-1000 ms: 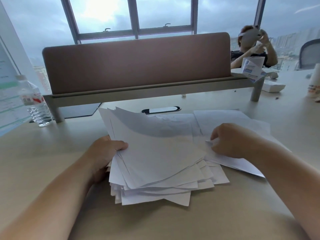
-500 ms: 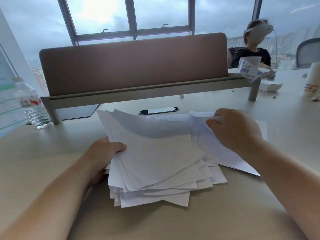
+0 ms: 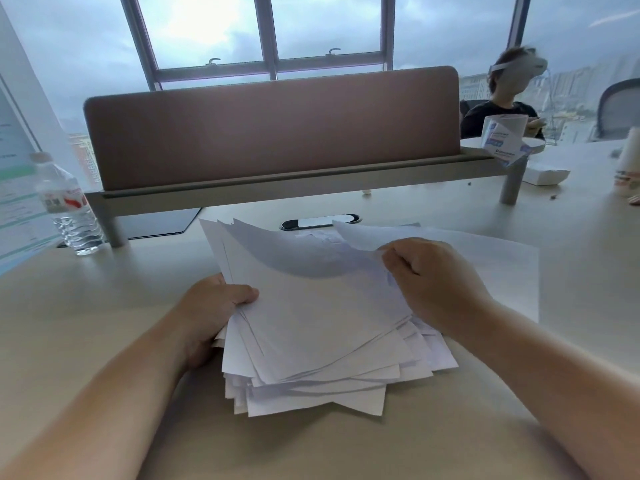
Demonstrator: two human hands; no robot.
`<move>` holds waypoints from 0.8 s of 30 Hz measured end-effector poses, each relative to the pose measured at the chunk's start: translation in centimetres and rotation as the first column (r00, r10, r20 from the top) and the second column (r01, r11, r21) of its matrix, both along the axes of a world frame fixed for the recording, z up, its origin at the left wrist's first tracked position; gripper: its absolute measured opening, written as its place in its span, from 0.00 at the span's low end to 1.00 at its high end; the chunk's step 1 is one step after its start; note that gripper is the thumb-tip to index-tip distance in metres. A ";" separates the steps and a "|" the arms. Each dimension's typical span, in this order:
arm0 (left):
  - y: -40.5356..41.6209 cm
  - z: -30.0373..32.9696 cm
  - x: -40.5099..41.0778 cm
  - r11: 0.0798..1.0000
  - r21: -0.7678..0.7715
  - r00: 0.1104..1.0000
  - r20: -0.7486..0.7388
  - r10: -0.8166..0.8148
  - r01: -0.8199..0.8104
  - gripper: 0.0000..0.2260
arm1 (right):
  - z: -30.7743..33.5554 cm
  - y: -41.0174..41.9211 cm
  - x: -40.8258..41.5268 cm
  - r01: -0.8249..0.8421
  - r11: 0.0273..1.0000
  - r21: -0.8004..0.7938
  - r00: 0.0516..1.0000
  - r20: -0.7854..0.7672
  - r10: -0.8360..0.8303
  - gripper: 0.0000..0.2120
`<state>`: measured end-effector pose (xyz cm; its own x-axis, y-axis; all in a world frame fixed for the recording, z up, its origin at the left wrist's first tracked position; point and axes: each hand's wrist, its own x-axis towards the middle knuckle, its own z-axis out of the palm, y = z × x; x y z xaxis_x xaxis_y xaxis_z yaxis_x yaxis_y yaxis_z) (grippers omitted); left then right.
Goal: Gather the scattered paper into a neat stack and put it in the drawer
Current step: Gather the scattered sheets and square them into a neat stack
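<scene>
Left hand (image 3: 214,306): thumb curled over the left edge of the paper pile (image 3: 311,327), fingers tucked under it, so it grips the pile against the worktop (image 3: 86,323).
Right hand (image 3: 433,285): fingers bent tight, pinching the near edge of a loose sheet (image 3: 485,268) that spreads out to the right of and beyond the knuckles.
Paper pile: between the two hands, fanned, corners sticking out at many angles towards the person.
Slip risk: the pinch holds only one edge; a quick pull could crease or tear the sheet, or let it slide free.
Pile risk: dragging the sheet across the top could push upper sheets askew, since only the left side is held.
Squaring risk: the pile is far from neat; lifted as it lies, the lower sheets may spill.
Drawer: not visible, so the route to it cannot be judged.
Bottle (image 3: 65,206): well left of the left hand, unlikely to be struck.
</scene>
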<state>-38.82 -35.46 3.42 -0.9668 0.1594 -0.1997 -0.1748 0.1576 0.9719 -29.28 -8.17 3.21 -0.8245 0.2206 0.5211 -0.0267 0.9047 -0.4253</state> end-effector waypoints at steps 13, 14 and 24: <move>0.2 0.4 0.3 1.000 -0.017 1.000 -0.001 0.015 -0.015 0.08 | -1.6 -5.7 0.6 -0.608 0.793 0.024 0.768 0.273 0.580 0.20; 0.1 0.3 0.2 1.000 0.000 1.000 -0.001 0.027 -0.027 0.09 | -1.6 -5.6 0.7 -0.613 0.790 0.019 0.751 0.324 0.575 0.21; 0.6 0.5 0.5 0.999 0.002 0.999 0.006 -0.049 0.049 0.07 | -1.2 -5.4 1.0 -0.635 0.772 -0.038 0.707 0.375 0.600 0.22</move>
